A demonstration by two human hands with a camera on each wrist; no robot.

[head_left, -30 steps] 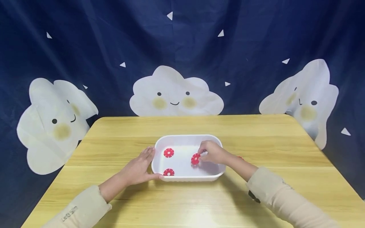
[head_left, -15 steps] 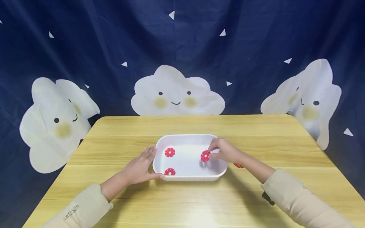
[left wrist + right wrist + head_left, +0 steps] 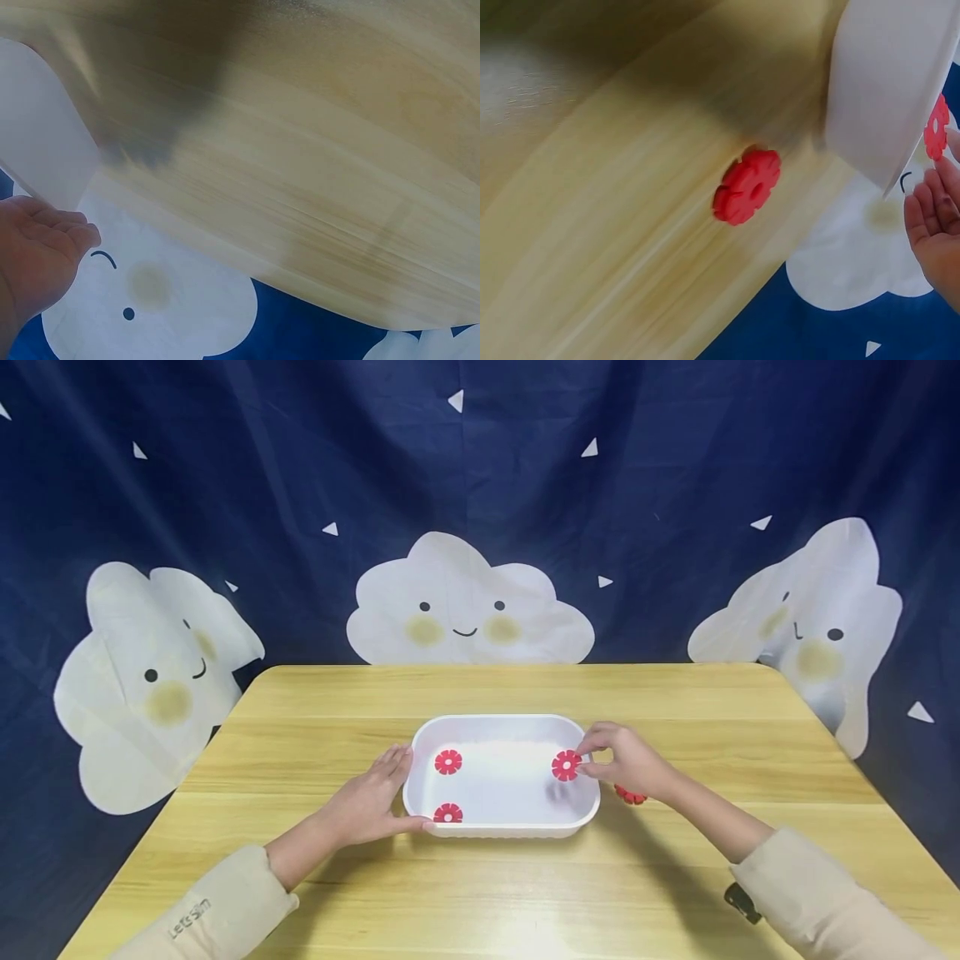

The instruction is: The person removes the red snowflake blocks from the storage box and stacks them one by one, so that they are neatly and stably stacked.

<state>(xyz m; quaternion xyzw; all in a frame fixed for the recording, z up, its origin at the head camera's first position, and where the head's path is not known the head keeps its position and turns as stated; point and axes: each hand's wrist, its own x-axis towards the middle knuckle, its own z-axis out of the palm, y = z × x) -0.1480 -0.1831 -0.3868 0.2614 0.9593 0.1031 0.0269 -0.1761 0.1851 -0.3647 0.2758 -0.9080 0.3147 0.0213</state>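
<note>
A white plastic tub (image 3: pixel 502 830) stands on the table in the head view. My left hand (image 3: pixel 363 802) rests on its left end, fingers extended along the outside and thumb on the front rim. Between thumb and fingertips, my right hand (image 3: pixel 630 764) pinches a red notched disc (image 3: pixel 558 767), raised on edge inside the tub's right end. Two more red discs lie in the tub's left part, one towards the back (image 3: pixel 441 762) and one at the front wall (image 3: pixel 439 816), partly hidden by the rim. The right wrist view shows the pinched disc (image 3: pixel 931 139) edge-on.
Right of the tub, under my right forearm, more red notched plastic (image 3: pixel 739 191) lies on the wooden table (image 3: pixel 480 893); it looks thick, maybe stacked discs. Behind the table hangs a dark blue curtain (image 3: pixel 517 485) with white clouds.
My right hand has carried the pinched disc rightward, from near the tub's middle to its right end. More of the red piece on the table shows. The left hand stays on the tub.
</note>
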